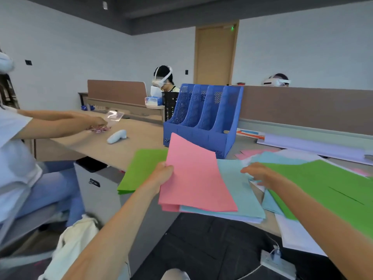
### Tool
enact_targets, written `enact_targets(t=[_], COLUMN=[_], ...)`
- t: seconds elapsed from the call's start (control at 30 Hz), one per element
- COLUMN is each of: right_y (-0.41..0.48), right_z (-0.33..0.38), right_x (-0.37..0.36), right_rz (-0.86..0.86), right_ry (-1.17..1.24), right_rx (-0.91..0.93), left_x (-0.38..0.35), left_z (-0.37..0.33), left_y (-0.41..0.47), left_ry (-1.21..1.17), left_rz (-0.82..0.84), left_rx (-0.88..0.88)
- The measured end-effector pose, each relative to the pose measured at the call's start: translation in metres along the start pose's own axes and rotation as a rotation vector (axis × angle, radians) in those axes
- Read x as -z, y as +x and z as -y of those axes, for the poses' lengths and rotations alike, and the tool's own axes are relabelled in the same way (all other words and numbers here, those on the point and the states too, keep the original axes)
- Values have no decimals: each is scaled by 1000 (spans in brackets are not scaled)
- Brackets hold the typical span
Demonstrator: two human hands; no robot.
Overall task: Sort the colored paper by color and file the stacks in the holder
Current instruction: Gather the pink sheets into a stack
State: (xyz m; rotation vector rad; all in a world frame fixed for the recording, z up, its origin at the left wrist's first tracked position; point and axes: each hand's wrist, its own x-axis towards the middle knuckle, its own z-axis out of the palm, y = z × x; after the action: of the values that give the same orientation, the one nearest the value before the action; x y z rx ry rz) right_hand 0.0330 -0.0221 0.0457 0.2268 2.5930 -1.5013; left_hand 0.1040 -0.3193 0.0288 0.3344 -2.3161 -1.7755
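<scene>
The pink sheets point(197, 178) are tilting up off the desk point(113, 146), just in front of the blue holder point(203, 122), with the left hand point(161, 174) pinching their left edge. Under them a light blue stack point(242, 197) is lying at the desk's front edge. The right hand point(260, 172) is hovering over the mixed pile point(323, 184), fingers loosely spread and holding nothing. A green stack point(139, 168) is sitting to the left.

Two slender forearms show, bare along their whole visible length down to the wrists. The left hand point(162, 175) and the right hand point(260, 172) are bare too, the right one blurred. At the bottom edge sits a rounded pale shape point(175, 274) — perhaps a knee in light cloth, too blurred to tell.
</scene>
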Motion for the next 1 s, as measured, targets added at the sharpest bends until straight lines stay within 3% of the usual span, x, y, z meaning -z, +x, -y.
enact_targets(t=[0.1,0.33,0.6,0.77,0.83,1.0], right_y=[4,19,24,28,28,20], right_z=[-4,-9,5,-1,-6,-19], right_x=[9,15,15,3,1,-2], right_rz=[90,83,139,187,192,80], right_ry=[232,392,234,302,328,132], right_rx=[-64,-164,-209,-200,-139,48], left_x=[-6,-10,-15,-16,-16,-16], left_z=[1,6,4,4,4,4], left_y=[4,6,8,12,11,12], left_ry=[17,68,113,128,126,124], left_rz=[50,102,127,117,114,111], left_rx=[9,32,34,49,49,33])
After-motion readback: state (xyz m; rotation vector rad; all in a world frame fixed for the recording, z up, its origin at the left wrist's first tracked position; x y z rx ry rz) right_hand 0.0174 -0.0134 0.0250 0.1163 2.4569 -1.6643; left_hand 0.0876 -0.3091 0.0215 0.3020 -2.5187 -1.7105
